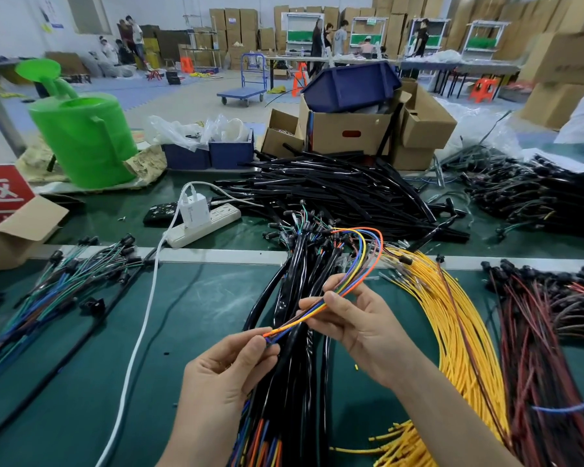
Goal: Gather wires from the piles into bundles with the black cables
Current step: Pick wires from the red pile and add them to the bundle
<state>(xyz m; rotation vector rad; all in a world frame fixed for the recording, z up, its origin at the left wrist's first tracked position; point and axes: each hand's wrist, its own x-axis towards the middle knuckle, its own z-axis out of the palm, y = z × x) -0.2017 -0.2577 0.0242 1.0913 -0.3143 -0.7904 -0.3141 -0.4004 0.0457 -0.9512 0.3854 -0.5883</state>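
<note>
Head view: the left hand (223, 375) pinches one end of a thin bunch of coloured wires (361, 264) between thumb and fingertips. The right hand (358, 318) pinches the same bunch further along, and beyond it the wires arc up and away. Directly beneath both hands lies a sheaf of black cables (297, 264) on the green mat (199, 315). Just to the right fan the yellow wires (452, 315), then the red wires (536, 332). A pile of green and blue wires (48, 281) lies well to the left. A white cord (142, 332) crosses the mat from a power strip (203, 227). Behind are heaped black tubing (334, 190), a cardboard box (348, 129) and a green watering can (85, 136).
</note>
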